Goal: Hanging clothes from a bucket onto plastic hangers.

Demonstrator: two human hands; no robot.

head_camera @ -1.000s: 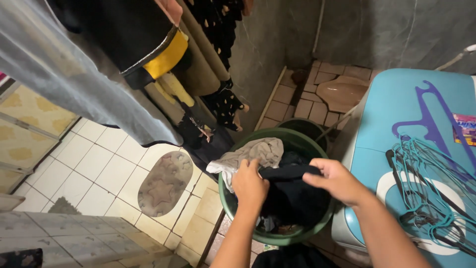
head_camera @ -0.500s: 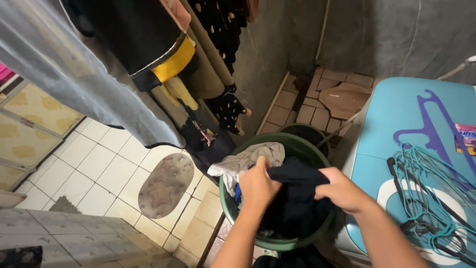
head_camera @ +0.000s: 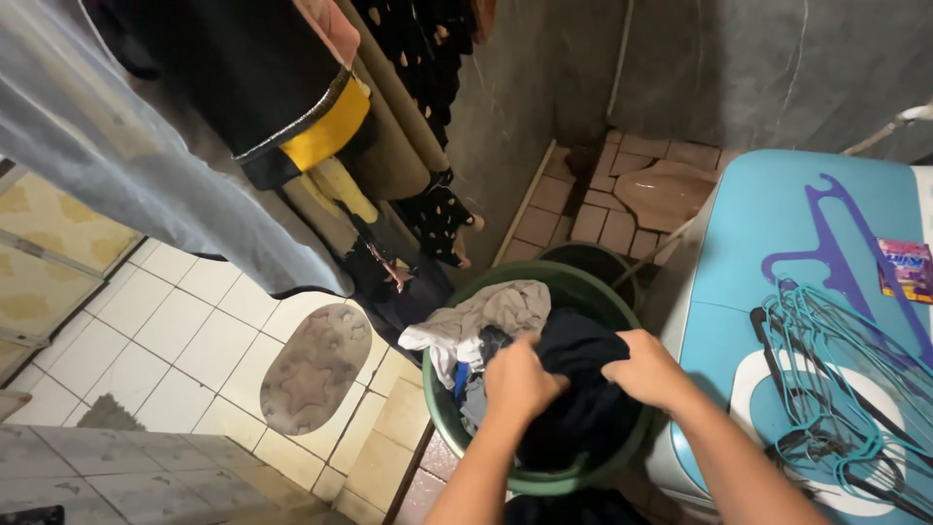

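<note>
A round green bucket [head_camera: 573, 282] full of laundry stands on the floor below me. Both hands grip a black garment [head_camera: 578, 389] that bulges out of it. My left hand [head_camera: 520, 381] clutches the cloth near the bucket's middle, and my right hand [head_camera: 646, 369] holds the same cloth close beside it. A beige-grey cloth [head_camera: 481, 319] drapes over the bucket's left rim, with a bit of blue fabric under it.
A light blue washing machine [head_camera: 777, 243] stands at the right, with a purple hanger [head_camera: 836, 243], a tangle of teal hangers [head_camera: 836, 369] and a small packet [head_camera: 904, 267] on top. Hanging clothes [head_camera: 175, 146] fill the upper left. An oval star-patterned mat [head_camera: 313, 367] lies on the tiled floor.
My hands have drawn closer together and bunched the black garment between them. One second ago they held it stretched apart over the bucket.
</note>
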